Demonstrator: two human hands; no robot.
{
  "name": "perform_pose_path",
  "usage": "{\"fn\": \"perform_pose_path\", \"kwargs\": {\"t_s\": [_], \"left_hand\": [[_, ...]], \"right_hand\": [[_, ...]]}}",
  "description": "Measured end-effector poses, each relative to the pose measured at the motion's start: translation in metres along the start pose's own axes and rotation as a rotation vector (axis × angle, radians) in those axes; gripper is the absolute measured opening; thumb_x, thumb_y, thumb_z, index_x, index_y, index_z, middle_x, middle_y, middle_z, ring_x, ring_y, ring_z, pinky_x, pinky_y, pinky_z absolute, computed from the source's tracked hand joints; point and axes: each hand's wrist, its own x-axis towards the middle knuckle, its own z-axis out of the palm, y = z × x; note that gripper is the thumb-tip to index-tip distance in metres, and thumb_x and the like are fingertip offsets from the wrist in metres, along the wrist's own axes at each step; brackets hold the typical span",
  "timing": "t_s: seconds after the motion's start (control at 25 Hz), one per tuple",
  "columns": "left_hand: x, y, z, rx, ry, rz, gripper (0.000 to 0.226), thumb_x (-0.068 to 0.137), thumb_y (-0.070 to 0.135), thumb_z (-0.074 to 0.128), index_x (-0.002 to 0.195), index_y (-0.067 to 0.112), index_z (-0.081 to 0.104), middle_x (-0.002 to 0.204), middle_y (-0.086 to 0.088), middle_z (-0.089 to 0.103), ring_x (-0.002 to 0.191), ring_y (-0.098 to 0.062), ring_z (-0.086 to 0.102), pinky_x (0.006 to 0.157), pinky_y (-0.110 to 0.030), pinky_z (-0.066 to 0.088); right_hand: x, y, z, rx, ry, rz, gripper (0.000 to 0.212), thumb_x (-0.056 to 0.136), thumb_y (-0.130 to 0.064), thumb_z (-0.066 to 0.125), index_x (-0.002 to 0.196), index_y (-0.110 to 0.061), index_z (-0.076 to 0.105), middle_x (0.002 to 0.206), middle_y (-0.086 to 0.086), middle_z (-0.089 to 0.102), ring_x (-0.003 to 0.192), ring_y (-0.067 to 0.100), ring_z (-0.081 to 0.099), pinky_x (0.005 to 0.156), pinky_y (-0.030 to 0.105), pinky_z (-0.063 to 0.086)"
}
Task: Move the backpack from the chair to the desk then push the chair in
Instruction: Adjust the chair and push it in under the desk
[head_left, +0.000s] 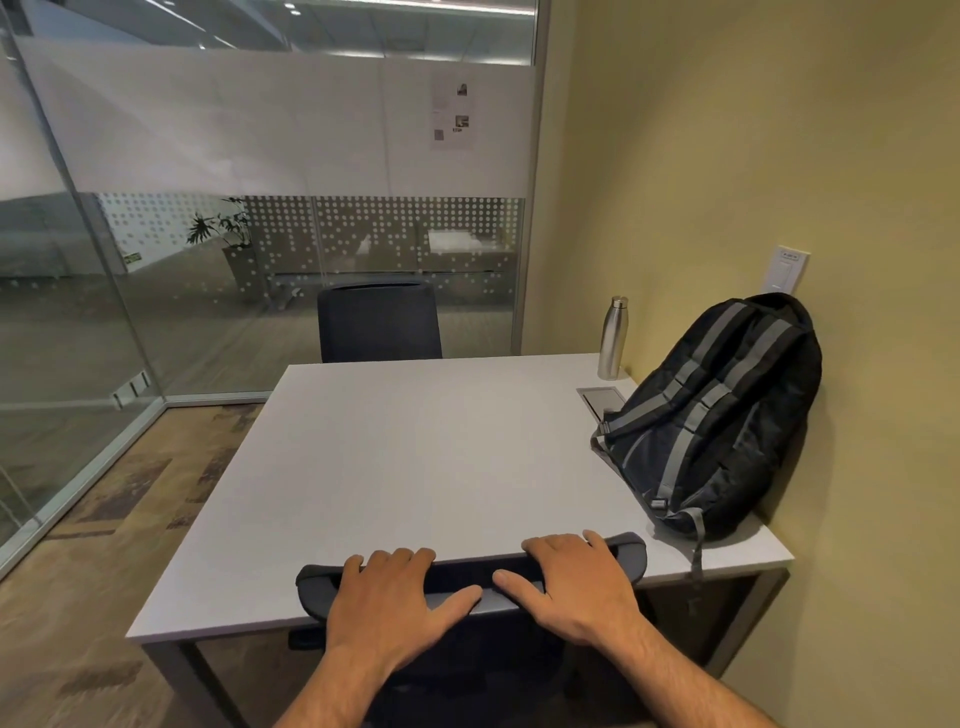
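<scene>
A black backpack (722, 415) with grey straps stands on the white desk (395, 467) at its right side, leaning against the yellow wall. The dark chair (467, 574) is in front of me with the top of its backrest at the desk's near edge. My left hand (387, 608) lies over the left part of the backrest top, fingers curled over it. My right hand (571, 584) holds the right part the same way. The seat and base are hidden below the desk and my arms.
A steel water bottle (613, 338) stands at the desk's far right by the wall, with a grey cable hatch (602, 399) beside it. A second dark chair (379, 322) sits behind the desk's far edge. Glass partitions (156, 260) close the left and far sides.
</scene>
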Motion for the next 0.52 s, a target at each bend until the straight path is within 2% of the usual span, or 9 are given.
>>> {"fn": "perform_pose_path", "kwargs": {"t_s": [0.24, 0.4, 0.52], "left_hand": [[-0.009, 0.003, -0.003, -0.023, 0.024, -0.007, 0.119, 0.06, 0.102, -0.008, 0.136, 0.036, 0.056, 0.133, 0.01, 0.066, 0.124, -0.017, 0.057, 0.111, -0.044, 0.034], [-0.015, 0.005, -0.009, -0.064, 0.008, -0.005, 0.122, 0.06, 0.103, -0.005, 0.146, 0.034, 0.048, 0.147, 0.009, 0.058, 0.136, -0.016, 0.049, 0.122, -0.046, 0.027], [-0.019, 0.004, -0.014, -0.117, -0.006, -0.001, 0.122, 0.062, 0.104, 0.001, 0.154, 0.032, 0.038, 0.16, 0.008, 0.044, 0.149, -0.016, 0.035, 0.128, -0.046, 0.017]], "right_hand": [[-0.006, -0.002, -0.001, -0.009, -0.026, -0.004, 0.117, 0.072, -0.099, -0.005, 0.142, -0.028, 0.056, 0.142, -0.003, 0.065, 0.134, 0.018, 0.054, 0.124, 0.051, 0.022], [-0.011, -0.002, -0.005, 0.018, -0.036, 0.0, 0.118, 0.071, -0.1, -0.003, 0.149, -0.029, 0.049, 0.15, -0.003, 0.058, 0.141, 0.018, 0.048, 0.127, 0.052, 0.017], [-0.017, 0.0, -0.01, 0.182, -0.03, -0.005, 0.099, 0.081, -0.096, 0.018, 0.153, -0.032, 0.042, 0.159, -0.006, 0.049, 0.148, 0.014, 0.039, 0.129, 0.049, 0.013]]}}
